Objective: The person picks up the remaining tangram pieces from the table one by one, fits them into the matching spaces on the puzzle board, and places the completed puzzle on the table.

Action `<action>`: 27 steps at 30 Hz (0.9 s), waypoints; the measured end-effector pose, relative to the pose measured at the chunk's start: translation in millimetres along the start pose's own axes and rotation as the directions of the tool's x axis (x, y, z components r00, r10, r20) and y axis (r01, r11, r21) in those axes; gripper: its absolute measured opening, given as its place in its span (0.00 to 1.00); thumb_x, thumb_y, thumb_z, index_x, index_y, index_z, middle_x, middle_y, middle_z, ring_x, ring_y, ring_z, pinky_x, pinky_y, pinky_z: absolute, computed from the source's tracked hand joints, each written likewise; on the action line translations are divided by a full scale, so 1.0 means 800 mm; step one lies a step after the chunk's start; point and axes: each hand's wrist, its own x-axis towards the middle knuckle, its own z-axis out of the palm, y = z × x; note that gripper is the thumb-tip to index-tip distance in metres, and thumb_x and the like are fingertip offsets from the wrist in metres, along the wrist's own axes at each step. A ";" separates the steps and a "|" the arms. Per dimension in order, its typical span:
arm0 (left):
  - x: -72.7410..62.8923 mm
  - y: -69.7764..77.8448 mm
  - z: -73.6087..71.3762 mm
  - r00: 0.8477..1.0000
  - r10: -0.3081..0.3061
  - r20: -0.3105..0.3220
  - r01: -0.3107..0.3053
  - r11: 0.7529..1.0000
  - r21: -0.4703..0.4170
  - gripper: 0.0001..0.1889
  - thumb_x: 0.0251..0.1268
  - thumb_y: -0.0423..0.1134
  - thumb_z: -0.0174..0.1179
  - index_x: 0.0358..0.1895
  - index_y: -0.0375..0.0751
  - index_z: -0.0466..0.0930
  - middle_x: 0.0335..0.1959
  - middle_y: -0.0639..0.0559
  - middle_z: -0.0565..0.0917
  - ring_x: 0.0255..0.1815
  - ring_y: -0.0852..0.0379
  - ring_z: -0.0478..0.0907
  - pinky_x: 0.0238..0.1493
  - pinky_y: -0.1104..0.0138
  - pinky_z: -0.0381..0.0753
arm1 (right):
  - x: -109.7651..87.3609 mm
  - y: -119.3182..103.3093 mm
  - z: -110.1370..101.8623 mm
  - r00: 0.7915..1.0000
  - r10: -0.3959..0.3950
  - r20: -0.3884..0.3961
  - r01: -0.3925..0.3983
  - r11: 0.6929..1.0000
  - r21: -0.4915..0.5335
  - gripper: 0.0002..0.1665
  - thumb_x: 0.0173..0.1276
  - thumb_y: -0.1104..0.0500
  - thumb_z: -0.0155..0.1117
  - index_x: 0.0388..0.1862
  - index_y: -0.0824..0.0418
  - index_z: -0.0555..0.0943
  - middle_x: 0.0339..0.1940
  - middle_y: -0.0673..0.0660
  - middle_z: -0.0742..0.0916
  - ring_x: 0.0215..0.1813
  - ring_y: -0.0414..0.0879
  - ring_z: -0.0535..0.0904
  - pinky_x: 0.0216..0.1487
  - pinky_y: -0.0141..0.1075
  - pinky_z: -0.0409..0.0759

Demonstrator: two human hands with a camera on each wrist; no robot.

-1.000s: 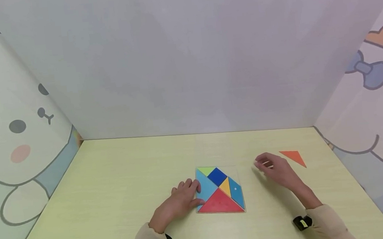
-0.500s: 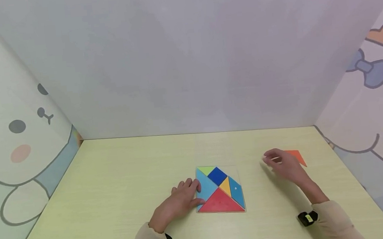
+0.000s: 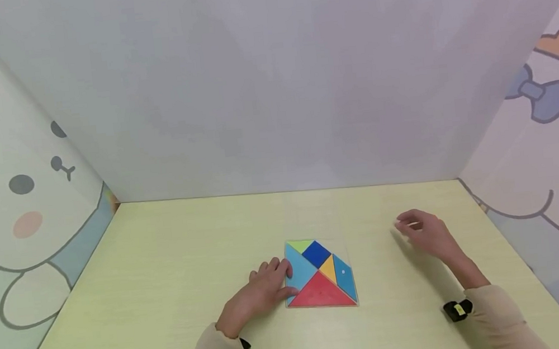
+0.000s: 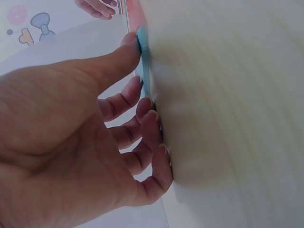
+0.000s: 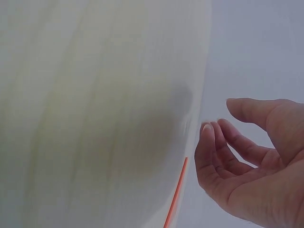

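A tangram tray (image 3: 339, 243) lies mid-table. It holds a red triangle (image 3: 320, 292), a light blue triangle (image 3: 297, 267), a dark blue square (image 3: 316, 254), a yellow triangle (image 3: 328, 270), a blue parallelogram (image 3: 344, 276) and a light green triangle (image 3: 300, 245). My left hand (image 3: 265, 291) rests at the tray's left edge, its thumb and index finger touching the light blue triangle's side. To the right, my right hand (image 3: 426, 233) hovers above the table, thumb apart from its bent fingers, nothing between them. Below it, an orange triangle (image 5: 175, 194) shows edge-on in the right wrist view; the hand hides it from the head view.
The pale yellow table (image 3: 175, 246) meets a grey back wall (image 3: 271, 85). Side panels with cartoon drawings flank it. A black wrist device (image 3: 457, 310) sits at the right cuff; part of another shows at the left.
My right hand has moved right and slightly away from me, now covering the orange triangle in the head view. The left hand and tray hold their place.
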 end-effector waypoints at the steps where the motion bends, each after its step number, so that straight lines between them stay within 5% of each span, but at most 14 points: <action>1: 0.000 0.000 0.000 1.000 0.002 -0.002 -0.002 1.000 0.002 0.18 0.69 0.49 0.68 0.50 0.47 0.70 0.41 0.54 0.70 0.48 0.53 0.67 0.43 0.58 0.64 | 0.000 0.001 -0.002 1.000 0.001 0.001 -0.001 1.000 -0.003 0.19 0.78 0.54 0.62 0.57 0.68 0.81 0.50 0.66 0.88 0.50 0.64 0.86 0.47 0.49 0.82; 14: 0.002 -0.002 -0.001 1.000 0.014 -0.002 -0.014 1.000 -0.001 0.18 0.69 0.49 0.67 0.50 0.47 0.69 0.41 0.54 0.70 0.48 0.53 0.67 0.44 0.57 0.63 | 0.005 0.017 -0.015 1.000 0.011 -0.005 -0.011 0.999 -0.042 0.20 0.79 0.54 0.61 0.57 0.70 0.80 0.50 0.69 0.87 0.53 0.67 0.84 0.50 0.55 0.80; 27: 0.000 -0.001 -0.002 1.000 0.021 -0.003 -0.021 1.000 -0.008 0.18 0.69 0.49 0.67 0.50 0.46 0.69 0.41 0.54 0.70 0.47 0.52 0.67 0.44 0.57 0.63 | 0.004 0.037 -0.028 0.998 0.012 -0.069 -0.016 0.998 -0.055 0.17 0.76 0.56 0.65 0.52 0.71 0.82 0.47 0.70 0.88 0.49 0.66 0.85 0.40 0.36 0.79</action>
